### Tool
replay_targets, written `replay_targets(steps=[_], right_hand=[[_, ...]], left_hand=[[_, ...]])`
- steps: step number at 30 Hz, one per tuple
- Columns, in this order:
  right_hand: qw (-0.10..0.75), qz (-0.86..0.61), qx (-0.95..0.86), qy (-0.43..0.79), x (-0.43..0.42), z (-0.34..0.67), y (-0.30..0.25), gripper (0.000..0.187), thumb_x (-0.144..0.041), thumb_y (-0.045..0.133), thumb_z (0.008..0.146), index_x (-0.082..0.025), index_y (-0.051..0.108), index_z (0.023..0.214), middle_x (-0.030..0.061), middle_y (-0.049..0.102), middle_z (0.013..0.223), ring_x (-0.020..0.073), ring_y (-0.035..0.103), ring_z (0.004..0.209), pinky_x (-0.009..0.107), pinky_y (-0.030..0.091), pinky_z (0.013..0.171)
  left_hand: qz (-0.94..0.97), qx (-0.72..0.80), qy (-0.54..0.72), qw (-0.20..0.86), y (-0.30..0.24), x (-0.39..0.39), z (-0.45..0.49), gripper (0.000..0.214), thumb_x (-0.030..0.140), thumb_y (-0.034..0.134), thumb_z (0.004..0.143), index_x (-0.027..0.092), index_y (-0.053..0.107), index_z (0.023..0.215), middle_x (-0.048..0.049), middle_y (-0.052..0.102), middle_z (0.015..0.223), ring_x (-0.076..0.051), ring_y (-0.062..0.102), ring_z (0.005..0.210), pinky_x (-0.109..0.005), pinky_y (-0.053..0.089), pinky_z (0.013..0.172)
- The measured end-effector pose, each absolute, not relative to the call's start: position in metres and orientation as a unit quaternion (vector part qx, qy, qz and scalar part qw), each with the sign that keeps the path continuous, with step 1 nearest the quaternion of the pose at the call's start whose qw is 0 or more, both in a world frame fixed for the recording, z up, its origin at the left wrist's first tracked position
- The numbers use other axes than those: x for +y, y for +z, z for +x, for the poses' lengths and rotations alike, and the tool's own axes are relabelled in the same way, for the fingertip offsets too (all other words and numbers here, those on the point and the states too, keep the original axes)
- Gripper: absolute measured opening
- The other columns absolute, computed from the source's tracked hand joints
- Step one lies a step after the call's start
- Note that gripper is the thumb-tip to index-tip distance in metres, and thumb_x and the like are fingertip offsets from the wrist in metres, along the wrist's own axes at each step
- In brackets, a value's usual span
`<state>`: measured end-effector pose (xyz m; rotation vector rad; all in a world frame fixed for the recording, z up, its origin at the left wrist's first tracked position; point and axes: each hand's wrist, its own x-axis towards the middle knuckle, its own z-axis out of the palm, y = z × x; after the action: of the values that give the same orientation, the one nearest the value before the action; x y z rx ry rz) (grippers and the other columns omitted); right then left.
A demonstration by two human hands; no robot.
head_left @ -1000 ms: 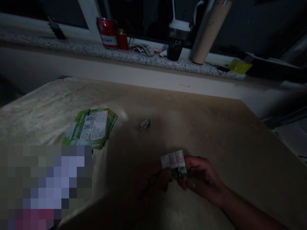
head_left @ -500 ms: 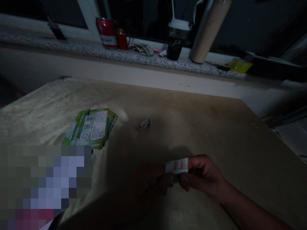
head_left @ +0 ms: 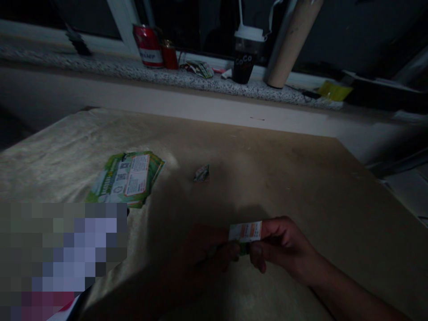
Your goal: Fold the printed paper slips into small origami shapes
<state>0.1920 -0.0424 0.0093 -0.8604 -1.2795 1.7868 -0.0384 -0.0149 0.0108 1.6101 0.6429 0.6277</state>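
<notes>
A small folded piece of printed paper, white and orange with some green below, is held over the table between both my hands. My right hand pinches its right end between thumb and fingers. My left hand, deep in shadow, grips the left end. Beyond the hands, a small folded paper piece sits on the table. Off to the left lies a stack of green printed leaflets, with text and square codes on the top one.
The table has a brownish cover. Behind it, a speckled sill carries a red can, an orange-red lighter, a crumpled wrapper, a CoCo cup, and a leaning cardboard tube. A blurred-out patch covers the lower left.
Both hands stay almost in place. The folded paper has shifted very slightly left, and its fingers-held ends look much the same.
</notes>
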Motion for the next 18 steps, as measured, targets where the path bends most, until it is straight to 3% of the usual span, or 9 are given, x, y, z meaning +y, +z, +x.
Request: replay_targets(steps=[4,8,13,18], right_hand=[[0.361,-0.358,-0.569,0.646,-0.0435,0.1931,0.0108,0.027,-0.035,0.071,0.097,-0.011,0.074,0.087,0.0046,0.069,0.072,0.0089,0.061,0.061,0.02,0.052,0.059],[0.363,-0.343,-0.616,0.609,-0.0467,0.1943,0.0095,0.03,-0.034,0.069,0.098,-0.011,0.071,0.079,0.0004,0.063,0.059,0.0069,0.054,0.05,0.017,0.044,0.052],[0.362,-0.344,-0.554,0.666,-0.0491,0.1944,0.0068,0.039,-0.042,0.069,0.097,-0.011,0.069,0.074,-0.0019,0.058,0.053,0.0042,0.044,0.04,0.015,0.037,0.042],[0.358,-0.293,-0.497,0.734,-0.0441,0.1921,0.0049,0.04,-0.043,0.067,0.099,-0.01,0.071,0.078,0.0005,0.063,0.055,0.0074,0.054,0.044,0.019,0.043,0.048]], left_hand=[[0.667,0.285,0.268,0.635,0.0079,-0.0147,-0.0405,0.047,0.051,0.053,0.102,0.012,0.072,0.083,0.0022,0.05,0.064,-0.011,0.042,0.058,-0.023,0.032,0.054],[0.608,0.29,0.255,0.694,0.0056,-0.0162,-0.0391,0.049,0.056,0.06,0.098,0.011,0.074,0.085,0.0007,0.055,0.065,-0.011,0.045,0.058,-0.023,0.036,0.055],[0.543,0.288,0.246,0.749,0.0033,-0.0168,-0.0358,0.053,0.062,0.067,0.091,0.01,0.077,0.086,0.002,0.052,0.061,-0.009,0.039,0.053,-0.022,0.03,0.05],[0.481,0.278,0.26,0.79,0.0057,-0.0148,-0.0344,0.046,0.058,0.073,0.089,0.013,0.079,0.089,0.0029,0.052,0.061,-0.008,0.035,0.051,-0.021,0.026,0.047]])
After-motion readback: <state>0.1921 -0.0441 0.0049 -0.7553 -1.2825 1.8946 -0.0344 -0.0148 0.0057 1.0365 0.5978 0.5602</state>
